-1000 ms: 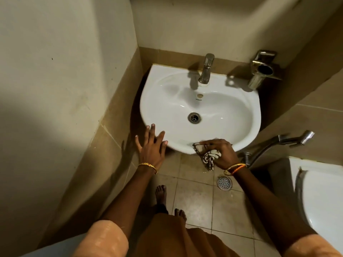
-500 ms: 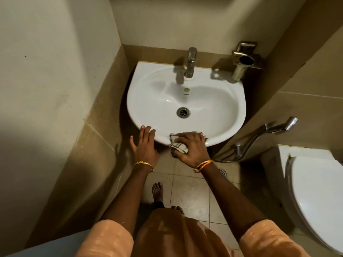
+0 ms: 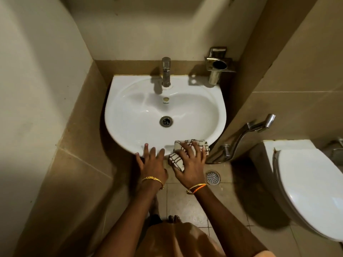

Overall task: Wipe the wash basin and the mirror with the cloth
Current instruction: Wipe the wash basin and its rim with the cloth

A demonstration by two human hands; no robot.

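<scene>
One white cloth with thin dark checks lies bunched over the front rim of the white ceramic wash basin, right of centre, part of it draped down the outside of the rim. The right hand presses on top of it, its fingers spread and bent over the cloth, the thumb side holding the hanging fold. Just beside it, the left hand rests on the same rim with its fingers straight and apart, holding nothing; the two hands are close but not touching. Each wrist carries a gold-coloured bangle, the right one with an orange thread as well. In the bowl sits the round metal drain, and at the back rim stands the upright steel tap. A steel cup holder is fixed to the wall at the basin's right rear corner. Further right are a steel hand sprayer and the white toilet, with a round floor drain on the beige tiled floor below.
</scene>
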